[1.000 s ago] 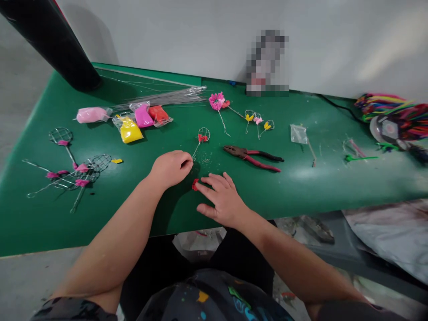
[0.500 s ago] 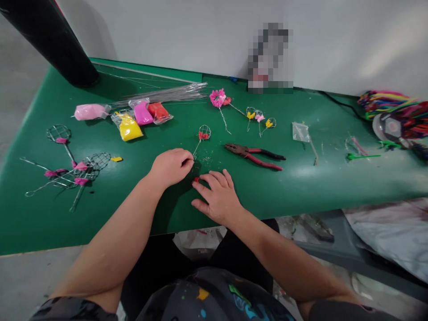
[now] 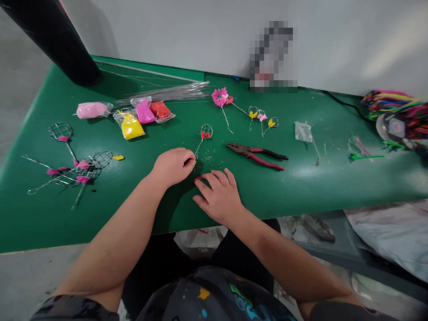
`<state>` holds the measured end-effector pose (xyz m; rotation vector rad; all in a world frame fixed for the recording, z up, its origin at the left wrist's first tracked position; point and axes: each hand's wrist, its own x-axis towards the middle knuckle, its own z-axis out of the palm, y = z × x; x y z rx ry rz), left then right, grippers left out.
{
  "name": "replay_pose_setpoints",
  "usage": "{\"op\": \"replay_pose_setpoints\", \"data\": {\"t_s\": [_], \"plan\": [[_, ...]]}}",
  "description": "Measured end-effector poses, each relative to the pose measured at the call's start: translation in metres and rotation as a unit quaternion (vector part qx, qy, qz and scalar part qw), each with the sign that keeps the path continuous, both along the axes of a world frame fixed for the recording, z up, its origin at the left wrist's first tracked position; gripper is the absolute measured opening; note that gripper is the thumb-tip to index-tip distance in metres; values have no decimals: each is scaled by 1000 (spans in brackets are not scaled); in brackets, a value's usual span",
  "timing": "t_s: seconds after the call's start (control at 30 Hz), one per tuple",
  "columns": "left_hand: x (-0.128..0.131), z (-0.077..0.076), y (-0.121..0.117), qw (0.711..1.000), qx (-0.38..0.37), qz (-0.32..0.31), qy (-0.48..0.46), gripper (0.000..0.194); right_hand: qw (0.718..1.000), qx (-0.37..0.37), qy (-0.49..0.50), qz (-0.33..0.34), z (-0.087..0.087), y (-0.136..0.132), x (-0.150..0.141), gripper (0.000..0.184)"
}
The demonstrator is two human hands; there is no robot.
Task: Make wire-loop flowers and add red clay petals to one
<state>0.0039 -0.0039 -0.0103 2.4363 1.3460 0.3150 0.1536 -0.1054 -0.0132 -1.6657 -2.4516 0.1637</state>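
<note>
1. Head view: your left hand [image 3: 174,166] is closed on the stem of the small wire racket [image 3: 206,134], whose round, red-trimmed head points toward the desk's [image 3: 301,189] far edge.
2. Your right hand [image 3: 220,197], apart from the left, has its fingers spread low and a fingertip on the red piece [image 3: 198,178], between the racket and the desk's near edge.
3. To your right of the racket lie the pliers [image 3: 248,154], handles partly open.
4. Toward the desk's left edge are pink-trimmed wire rackets [image 3: 83,165]; the yellow bag [image 3: 131,128] lies farther back.
</note>
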Motion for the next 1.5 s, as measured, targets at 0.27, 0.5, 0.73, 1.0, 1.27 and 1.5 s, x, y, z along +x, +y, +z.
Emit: {"op": "replay_pose_setpoints", "data": {"t_s": [0.27,0.5,0.73,1.0,1.27,1.5], "plan": [[0,2,0,1000,-1,1,9,24,992,-34,122,-8,4,13,14,31],[1,2,0,1000,-4,1,4,23,996,-26,71,-51,-1,12,4,38],[1,2,0,1000,-5,2,2,22,998,-27,44,-43,0,9,3,37],[2,3,0,1000,-5,5,13,24,999,-18,14,-36,1,5,0,40],[1,0,1,1000,0,1,4,23,999,-9,17,-43,-2,4,-1,47],[1,0,1,1000,6,0,2,22,1000,4,17,-23,-2,2,2,47]]}}
